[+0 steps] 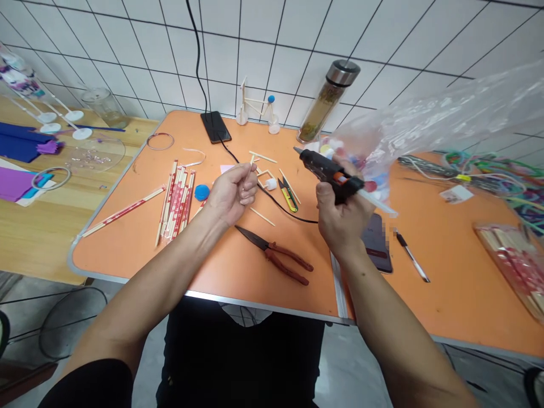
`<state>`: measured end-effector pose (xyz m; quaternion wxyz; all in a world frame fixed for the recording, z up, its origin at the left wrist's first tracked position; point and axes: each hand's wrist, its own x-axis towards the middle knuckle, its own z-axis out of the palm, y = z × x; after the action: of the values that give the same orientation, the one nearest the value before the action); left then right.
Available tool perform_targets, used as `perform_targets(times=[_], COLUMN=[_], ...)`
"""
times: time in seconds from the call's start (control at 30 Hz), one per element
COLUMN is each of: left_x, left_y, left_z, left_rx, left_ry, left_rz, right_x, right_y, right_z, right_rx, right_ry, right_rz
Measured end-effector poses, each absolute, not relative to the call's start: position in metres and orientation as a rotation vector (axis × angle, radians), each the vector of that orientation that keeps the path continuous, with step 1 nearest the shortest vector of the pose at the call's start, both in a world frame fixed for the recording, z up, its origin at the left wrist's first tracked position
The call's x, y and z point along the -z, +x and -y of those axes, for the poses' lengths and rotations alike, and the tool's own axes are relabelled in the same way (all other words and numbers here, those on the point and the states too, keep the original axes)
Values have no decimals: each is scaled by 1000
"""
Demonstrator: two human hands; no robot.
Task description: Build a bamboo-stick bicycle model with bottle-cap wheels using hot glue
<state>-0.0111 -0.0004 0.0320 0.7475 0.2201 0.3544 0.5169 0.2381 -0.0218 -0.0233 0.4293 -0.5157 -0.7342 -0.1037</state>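
A: Location of glue gun (323, 169)?
B: In right hand (345, 212), held above orange table (229, 275). Nozzle (297, 150) pointing left and toward wall (263, 56), apart from left hand (233, 192). Clear glue stick (379, 203) out the back.
A: Right fingers?
B: Wrapped round the gun, gripping. Squeezing or not, cannot tell.
A: Left?
B: Curled, pinching thin stick (253, 159) at thumb and forefinger. Mostly hidden, just the tip in view.
A: Close by?
B: Just right of left hand, white cap (271, 184), then snips (289, 196). Nearer the body, pliers (272, 253), lying flat. Left of left hand, blue cap (202, 192) and packed chopsticks (174, 207). Passing between hands, black cord (276, 204).
A: Farther?
B: By the wall, stick model (257, 105) with blue ball (271, 99), and bottle (325, 102), upright. Behind the gun, plastic bag (408, 133) with coloured caps. Beside right wrist, phone (377, 246), then pen (412, 256).
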Motion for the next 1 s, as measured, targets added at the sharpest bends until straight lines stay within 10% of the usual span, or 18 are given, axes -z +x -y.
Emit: perform_targets(times=[1.0], left_x=[-20], left_y=[-34], left_z=[-27], left_rx=[-1262], left_ry=[894], left_rz=[-1097], right_x=[42], right_y=[248], right_z=[-12], right_rx=[143], right_ry=[-1871], right_rz=[2226])
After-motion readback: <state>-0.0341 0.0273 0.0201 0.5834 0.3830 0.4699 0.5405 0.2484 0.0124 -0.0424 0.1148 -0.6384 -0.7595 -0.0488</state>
